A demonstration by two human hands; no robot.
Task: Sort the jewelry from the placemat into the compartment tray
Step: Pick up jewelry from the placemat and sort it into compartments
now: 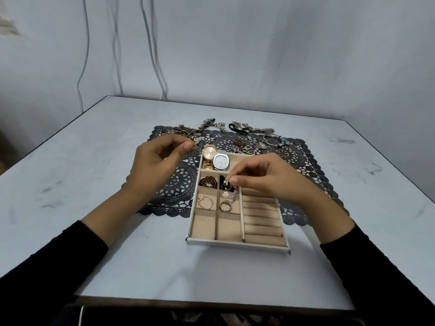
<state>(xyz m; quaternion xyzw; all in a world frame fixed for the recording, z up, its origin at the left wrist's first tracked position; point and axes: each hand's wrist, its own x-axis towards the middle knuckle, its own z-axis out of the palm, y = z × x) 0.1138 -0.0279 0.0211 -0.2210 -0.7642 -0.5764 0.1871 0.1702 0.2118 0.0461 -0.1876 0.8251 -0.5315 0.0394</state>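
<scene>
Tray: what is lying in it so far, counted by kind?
Watches: 2, gold watch and silver watch
Beaded bracelets: 3, brown bracelet, black bracelet, pearl bracelet
Rings: 1, gold ring
Total: 6; right hand pinches a seventh, pale strand.

Table: pale grey top (94, 184), scuffed with dark smudges, its far edge against the wall.
Placemat: 1 black lace-cut placemat (179, 184) with scalloped edges lies flat across the middle of the top.
Compartment tray: 1 beige tray with a white rim (235, 244); its far part rests on the placemat, its near part on the bare top.
Past the mat's far edge: a small dark-faced watch (208, 122), a black band (235, 128) and a chain piece (264, 130) lie on or just over the bare top.
</scene>
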